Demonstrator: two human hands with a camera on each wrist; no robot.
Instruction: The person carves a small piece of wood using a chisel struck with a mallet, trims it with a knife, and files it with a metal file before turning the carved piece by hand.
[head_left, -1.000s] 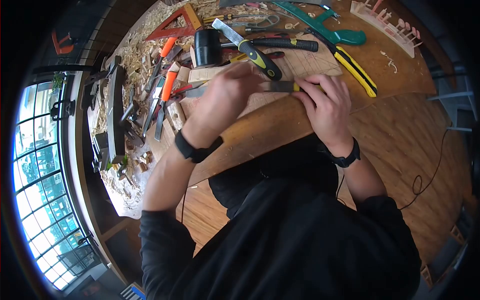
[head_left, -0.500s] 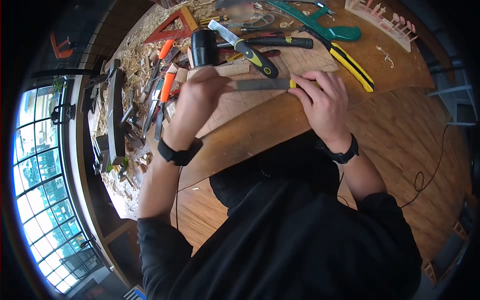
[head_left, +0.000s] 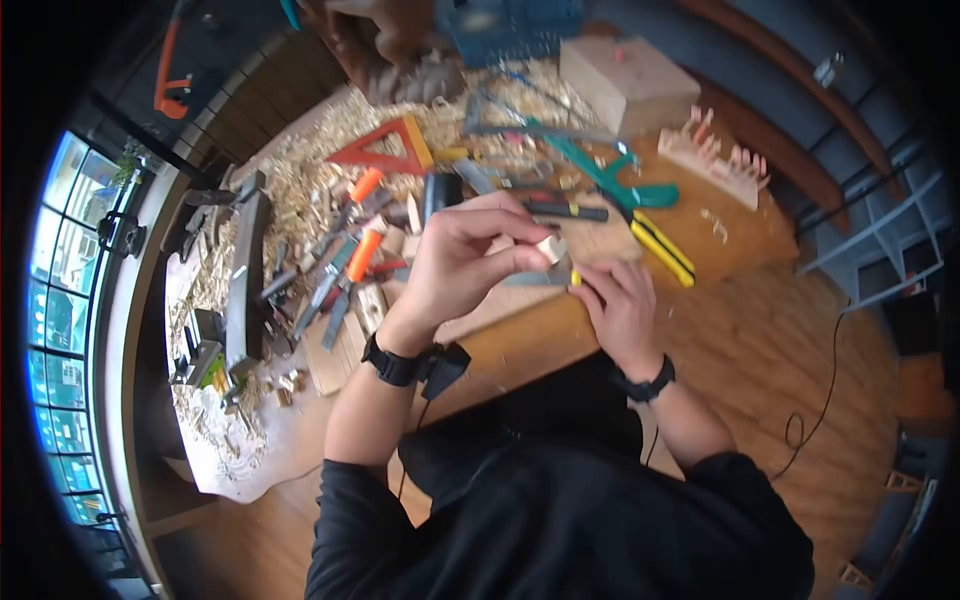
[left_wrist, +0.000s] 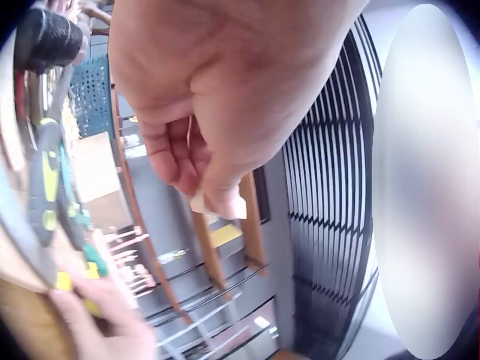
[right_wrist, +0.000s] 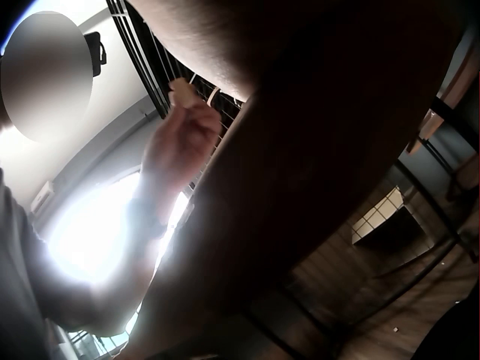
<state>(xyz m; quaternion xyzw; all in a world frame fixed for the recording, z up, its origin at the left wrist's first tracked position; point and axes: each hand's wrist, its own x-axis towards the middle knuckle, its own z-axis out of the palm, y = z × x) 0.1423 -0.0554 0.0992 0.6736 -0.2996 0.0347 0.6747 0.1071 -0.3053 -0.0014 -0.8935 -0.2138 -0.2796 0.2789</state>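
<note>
My left hand [head_left: 455, 265] is raised over the bench, pinching a small pale wood block [head_left: 550, 248] between thumb and fingertips. In the left wrist view the block [left_wrist: 234, 208] sticks out past the thumb. A flat grey file [head_left: 535, 280] lies low over the pale board [head_left: 475, 318], partly behind the left hand. At its yellow end my right hand [head_left: 622, 305] grips it with bent fingers, which hide much of that end. The right wrist view is dark and shows the left hand [right_wrist: 184, 139] holding the block up.
Behind the hands lie a black mallet [head_left: 440, 192], a green-handled saw [head_left: 640, 195], a yellow-and-black tool [head_left: 662, 248] and a red triangle square [head_left: 385, 148]. Orange-handled chisels [head_left: 364, 255] and wood shavings cover the left. A rack of small pink pieces [head_left: 710, 165] and a large wood block [head_left: 630, 85] stand farther back.
My left hand has lifted off the file and risen, turning so the pinched block now shows. The right hand stays at the file's yellow end. The head view has tilted up, showing more bench.
</note>
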